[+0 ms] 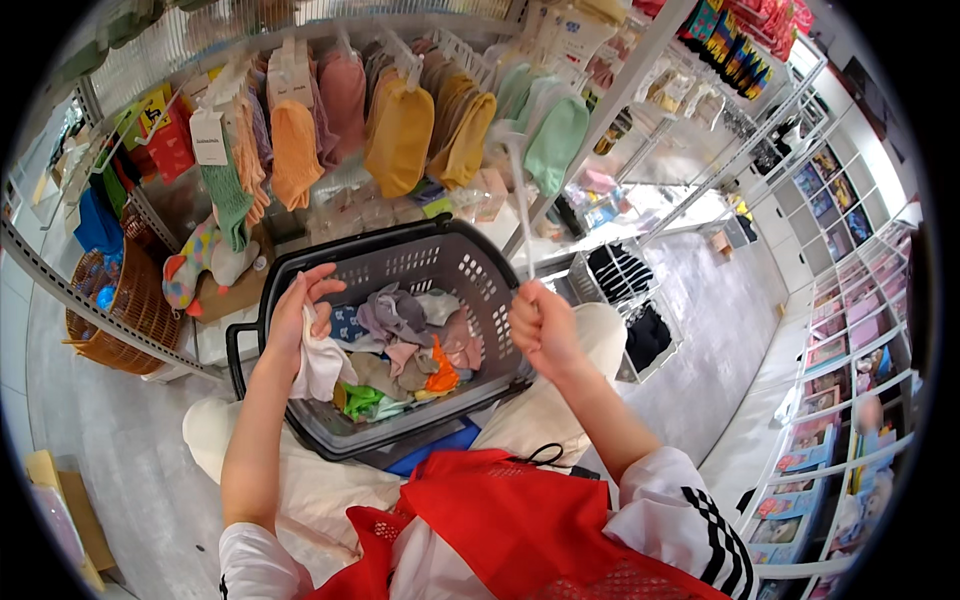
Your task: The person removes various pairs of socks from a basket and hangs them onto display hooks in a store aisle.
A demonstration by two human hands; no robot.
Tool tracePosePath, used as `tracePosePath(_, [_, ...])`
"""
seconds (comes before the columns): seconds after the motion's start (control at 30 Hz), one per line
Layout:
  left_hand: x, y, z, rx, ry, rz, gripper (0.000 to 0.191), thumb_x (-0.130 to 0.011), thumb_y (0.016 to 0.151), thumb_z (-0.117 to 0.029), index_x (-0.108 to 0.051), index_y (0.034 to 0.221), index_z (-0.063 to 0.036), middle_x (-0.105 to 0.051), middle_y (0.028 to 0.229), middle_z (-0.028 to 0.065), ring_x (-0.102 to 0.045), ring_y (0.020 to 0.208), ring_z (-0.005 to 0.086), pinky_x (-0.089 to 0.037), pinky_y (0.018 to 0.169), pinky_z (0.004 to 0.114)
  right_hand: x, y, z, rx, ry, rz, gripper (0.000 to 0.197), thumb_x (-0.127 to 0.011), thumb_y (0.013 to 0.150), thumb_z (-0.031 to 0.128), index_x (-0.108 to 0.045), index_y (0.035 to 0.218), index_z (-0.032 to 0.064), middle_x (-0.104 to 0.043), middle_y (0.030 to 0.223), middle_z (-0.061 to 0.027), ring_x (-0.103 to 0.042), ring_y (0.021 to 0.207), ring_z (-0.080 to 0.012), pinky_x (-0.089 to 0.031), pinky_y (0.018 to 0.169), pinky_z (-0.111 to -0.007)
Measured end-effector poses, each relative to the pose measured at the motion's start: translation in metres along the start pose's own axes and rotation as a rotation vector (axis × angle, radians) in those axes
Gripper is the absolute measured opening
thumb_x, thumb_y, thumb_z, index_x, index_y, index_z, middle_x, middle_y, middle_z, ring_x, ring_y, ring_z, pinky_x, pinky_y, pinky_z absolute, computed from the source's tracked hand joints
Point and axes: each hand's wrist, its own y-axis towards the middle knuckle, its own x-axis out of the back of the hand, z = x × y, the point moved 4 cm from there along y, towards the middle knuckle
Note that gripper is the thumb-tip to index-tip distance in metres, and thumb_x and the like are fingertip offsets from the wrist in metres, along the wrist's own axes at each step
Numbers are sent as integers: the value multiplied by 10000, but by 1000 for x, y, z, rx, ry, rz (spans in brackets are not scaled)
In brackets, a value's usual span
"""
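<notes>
My left hand (pixel 297 318) grips a white sock-like cloth (pixel 324 367) that hangs over the near left rim of a grey plastic basket (pixel 405 247). In my right hand (pixel 546 330), a thin whitish plastic stick (pixel 523 202) points up toward the hanging socks; its upper end is blurred. The basket rests between my legs. Inside lies a loose heap of small fabric pieces, among them a grey-purple one (pixel 397 315), an orange one (pixel 442 367) and a bright green one (pixel 361 403).
Ahead, hooks on a rack hold yellow socks (pixel 399 135), mint green socks (pixel 556 142) and an orange pair (pixel 294 154). A wicker basket (pixel 124 315) and a plush toy (pixel 202 262) stand left. Wire bins with black items (pixel 646 337) and a shelf of boxed goods (pixel 817 450) line the right.
</notes>
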Motion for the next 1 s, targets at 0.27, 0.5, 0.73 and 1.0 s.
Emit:
tracePosePath(0.27, [0, 0, 3, 18, -28, 57, 392, -283, 941, -332, -464, 1111, -28, -587, 871, 82, -353, 389, 74, -319, 379, 202, -12, 99, 93, -155, 145, 93, 346, -361, 847, 235, -250, 528, 159, -214, 458, 49, -208, 360, -69, -189, 326, -207])
tracePosePath(0.5, [4, 9, 12, 58, -3, 24, 384, -286, 942, -321, -468, 1102, -23, -580, 868, 89, -360, 397, 73, -329, 391, 205, -49, 186, 165, -207, 108, 205, 425, -370, 865, 289, -222, 487, 162, -182, 426, 45, -168, 327, -74, -159, 288, -199])
tracePosePath(0.73, [7, 21, 17, 76, -12, 26, 382, -280, 943, -315, -468, 1111, -27, -580, 870, 80, -358, 404, 76, -332, 400, 211, -67, 263, 182, -336, 219, 176, 415, -393, 868, 233, -225, 497, 160, -205, 427, 44, -179, 327, -71, -161, 270, -193])
tracePosePath(1.0, [-5, 23, 13, 125, 33, 18, 385, -270, 945, -312, -473, 1103, -25, -583, 857, 71, -349, 416, 79, -330, 419, 220, -65, 295, 203, -282, 132, 39, 308, -323, 906, 179, -362, 608, 112, -264, 468, 44, -223, 335, -66, -195, 274, -185])
